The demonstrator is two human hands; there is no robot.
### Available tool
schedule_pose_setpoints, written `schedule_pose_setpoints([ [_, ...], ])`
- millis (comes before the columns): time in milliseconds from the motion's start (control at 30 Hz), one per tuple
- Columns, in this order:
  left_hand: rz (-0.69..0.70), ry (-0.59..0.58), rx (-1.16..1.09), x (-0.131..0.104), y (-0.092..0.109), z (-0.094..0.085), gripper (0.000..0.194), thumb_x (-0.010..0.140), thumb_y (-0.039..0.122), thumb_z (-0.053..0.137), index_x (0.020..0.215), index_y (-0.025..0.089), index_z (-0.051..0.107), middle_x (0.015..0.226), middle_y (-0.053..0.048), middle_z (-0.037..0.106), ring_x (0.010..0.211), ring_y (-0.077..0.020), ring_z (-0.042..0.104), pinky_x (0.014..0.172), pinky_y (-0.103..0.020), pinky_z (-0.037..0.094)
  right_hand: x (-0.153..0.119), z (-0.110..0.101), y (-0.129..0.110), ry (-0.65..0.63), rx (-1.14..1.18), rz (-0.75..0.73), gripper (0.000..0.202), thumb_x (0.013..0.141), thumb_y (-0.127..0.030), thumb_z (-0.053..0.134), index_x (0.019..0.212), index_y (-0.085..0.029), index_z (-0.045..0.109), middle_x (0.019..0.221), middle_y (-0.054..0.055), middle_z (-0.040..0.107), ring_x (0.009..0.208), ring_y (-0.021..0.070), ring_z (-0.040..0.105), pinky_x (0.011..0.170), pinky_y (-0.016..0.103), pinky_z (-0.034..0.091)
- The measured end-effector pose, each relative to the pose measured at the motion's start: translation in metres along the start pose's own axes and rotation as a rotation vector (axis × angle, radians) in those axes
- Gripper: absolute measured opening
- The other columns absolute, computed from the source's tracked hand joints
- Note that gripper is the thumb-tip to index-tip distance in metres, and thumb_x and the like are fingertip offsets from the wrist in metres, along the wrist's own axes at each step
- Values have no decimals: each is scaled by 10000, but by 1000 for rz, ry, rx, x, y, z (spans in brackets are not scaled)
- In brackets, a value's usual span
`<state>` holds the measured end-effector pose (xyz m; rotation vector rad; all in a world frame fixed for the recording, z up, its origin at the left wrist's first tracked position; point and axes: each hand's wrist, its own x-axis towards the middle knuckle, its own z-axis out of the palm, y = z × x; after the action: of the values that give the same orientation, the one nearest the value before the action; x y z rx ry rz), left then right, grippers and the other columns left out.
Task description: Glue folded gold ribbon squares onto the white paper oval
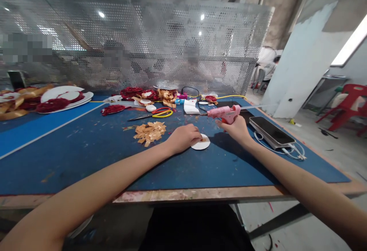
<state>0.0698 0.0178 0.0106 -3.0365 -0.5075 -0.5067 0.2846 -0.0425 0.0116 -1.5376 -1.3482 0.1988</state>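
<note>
My left hand (185, 138) rests on the mat with its fingers curled together over the left part of a small white disc (200, 145). A bit of tan ribbon (204, 140) shows on the disc beside my fingertips; whether they pinch anything is hidden. Wrapped round the handle of a pink glue gun (222, 112), my right hand (236, 128) keeps it raised right of the disc, nozzle pointing left and a clear glue stick out of its back. Left of my left hand lies a pile of cut tan ribbon pieces (149, 132).
Scissors (162, 113) with red and yellow handles lie beyond the pile. Dark red and gold ribbon (168, 97) and a white paper (191, 106) sit farther back. At right is a phone (271, 130) on a box with a white cable. A perforated metal panel (160, 44) closes the back.
</note>
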Motion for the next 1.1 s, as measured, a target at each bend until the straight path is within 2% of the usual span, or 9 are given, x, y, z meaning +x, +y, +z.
schedule_pose_setpoints([
  [200, -156, -32, -83, -1, 2, -3, 176, 831, 162, 472, 880, 152, 641, 915, -51, 625, 825, -169, 574, 711, -245, 414, 0, 0, 1, -10, 21, -13, 348, 613, -449, 654, 511, -161, 490, 490, -8, 498, 477, 107, 427, 479, 243, 334],
  [267, -200, -36, -138, -1, 2, -4, 194, 841, 189, 469, 927, 149, 637, 916, -50, 622, 813, -167, 574, 703, -245, 412, 0, -1, 1, -14, 26, -13, 345, 613, -446, 653, 509, -161, 488, 485, -9, 495, 476, 107, 428, 480, 245, 334],
  [367, -170, -63, -176, 0, 2, -6, 257, 875, 312, 475, 1033, 195, 641, 961, -47, 602, 853, -175, 572, 712, -250, 406, 1, 0, 2, -18, 29, -7, 331, 602, -428, 657, 507, -163, 482, 485, -10, 494, 475, 107, 426, 470, 244, 326],
  [433, -144, -94, -184, 0, 3, -7, 253, 876, 356, 486, 1022, 240, 658, 976, -38, 585, 868, -177, 570, 702, -246, 403, 1, 0, 2, -26, 30, -4, 330, 601, -423, 655, 503, -165, 475, 484, -11, 490, 473, 103, 417, 459, 241, 318],
  [567, -155, -83, -198, 1, 6, -4, 189, 859, 278, 504, 914, 196, 666, 935, -41, 585, 833, -170, 570, 709, -248, 409, 1, 2, 3, -36, 30, -14, 363, 597, -457, 655, 493, -168, 463, 476, -17, 471, 471, 98, 395, 448, 239, 317],
  [700, -216, 12, -356, -1, 5, 1, 130, 812, 180, 515, 833, 155, 641, 855, -38, 625, 799, -164, 580, 712, -253, 423, 1, 2, 5, -41, 29, -23, 359, 602, -454, 656, 497, -168, 468, 469, -17, 472, 467, 101, 403, 452, 242, 331],
  [800, -417, 163, -644, -2, -1, 3, 71, 779, 204, 564, 773, 155, 615, 763, -22, 656, 721, -151, 601, 666, -253, 447, 1, 3, 5, -35, 36, -31, 360, 606, -461, 651, 493, -170, 471, 456, -17, 470, 454, 102, 400, 439, 243, 330],
  [933, -604, 346, -1002, -3, -10, 4, 220, 689, 323, 687, 689, 146, 557, 689, -31, 671, 631, -139, 607, 618, -264, 469, 0, 4, 5, -28, 56, -15, 355, 599, -464, 657, 503, -168, 487, 455, -10, 489, 445, 114, 431, 432, 247, 340],
  [1100, -664, 482, -1220, -4, -13, 3, 328, 577, 305, 774, 689, 149, 509, 645, 3, 654, 563, -98, 579, 564, -224, 456, 0, 5, 7, -39, 16, 23, 355, 610, -476, 650, 513, -159, 522, 478, 5, 527, 469, 138, 478, 455, 261, 363],
])
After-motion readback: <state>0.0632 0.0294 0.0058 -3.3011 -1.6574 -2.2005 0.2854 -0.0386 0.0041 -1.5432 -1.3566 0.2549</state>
